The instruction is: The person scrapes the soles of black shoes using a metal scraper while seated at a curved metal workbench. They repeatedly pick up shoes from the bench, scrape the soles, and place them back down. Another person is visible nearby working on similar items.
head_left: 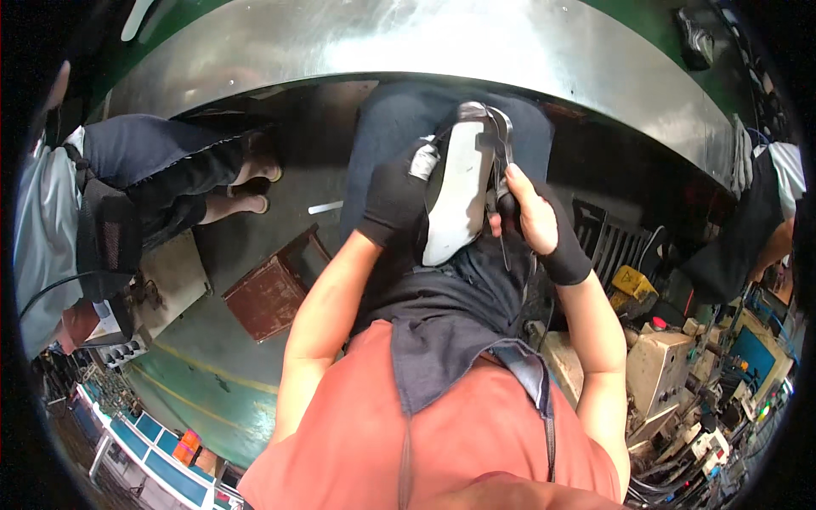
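1. A seated person, seen from above, has a shoe (459,183) on the lap (367,127), pale sole upward. It slants slightly, its narrower end near the lap's far edge, its wider end toward the torso.

2. The left hand (395,195), in a black fingerless glove with white wrap (423,160) at the fingers, is closed against the shoe's left side; some fingers are hidden.

3. The right hand (537,221), also gloved, grips a dark glossy strip (507,136) along the right side, thumb on top and 1 fingertip showing below. Whether the strip belongs to this shoe or to another piece is unclear.

4. The shoe looks light enough for 1 hand. The sole seems fairly stiff, probably with some bend midway; its smooth face may slide under bare fingertips.

5. The dark strip appears thin and flexible, likely to twist or crease if pinched hard.

6. The safest hold would be 2-sided: 1 hand on each long edge near the middle, leaving the pale face untouched, as it could mark.

7. Beyond the lap's far edge runs the curved near edge of a shiny metal surface (374,42). A brown stool (268,293) stands on the floor at left.
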The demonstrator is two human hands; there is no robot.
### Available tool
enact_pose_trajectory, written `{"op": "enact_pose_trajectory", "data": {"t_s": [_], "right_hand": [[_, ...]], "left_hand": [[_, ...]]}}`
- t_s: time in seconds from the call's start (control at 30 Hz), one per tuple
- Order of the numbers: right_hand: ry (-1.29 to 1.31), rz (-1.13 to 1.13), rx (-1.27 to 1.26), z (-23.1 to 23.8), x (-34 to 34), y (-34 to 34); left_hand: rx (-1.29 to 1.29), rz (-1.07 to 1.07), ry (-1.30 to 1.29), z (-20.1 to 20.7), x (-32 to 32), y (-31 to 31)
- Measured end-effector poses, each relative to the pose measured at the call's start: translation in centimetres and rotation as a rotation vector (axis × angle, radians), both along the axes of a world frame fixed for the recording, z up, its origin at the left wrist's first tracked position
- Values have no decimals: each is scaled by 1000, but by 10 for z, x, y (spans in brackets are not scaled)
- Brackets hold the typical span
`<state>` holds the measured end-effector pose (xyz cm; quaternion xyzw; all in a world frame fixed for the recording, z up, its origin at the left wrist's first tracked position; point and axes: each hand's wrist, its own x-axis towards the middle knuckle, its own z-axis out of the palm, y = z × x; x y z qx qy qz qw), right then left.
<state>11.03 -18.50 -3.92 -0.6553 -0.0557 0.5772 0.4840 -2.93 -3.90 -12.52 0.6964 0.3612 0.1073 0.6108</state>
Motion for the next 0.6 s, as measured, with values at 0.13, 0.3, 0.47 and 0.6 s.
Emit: {"op": "enact_pose_trajectory", "data": {"t_s": [0.13,0.3,0.47,0.6], "right_hand": [[17,-4,36,-39,1,-11],[-286,226,75,-28,-16,-30],[-542,809,13,4,36,-39],[-1254,1038,-80,28,25,-23]], "left_hand": [[319,147,-216,-24,-6,-44],[283,-53,-93,-10,-26,-48],[432,-322,-75,-1,-29,-35],[392,-421,53,22,-25,-37]]}}
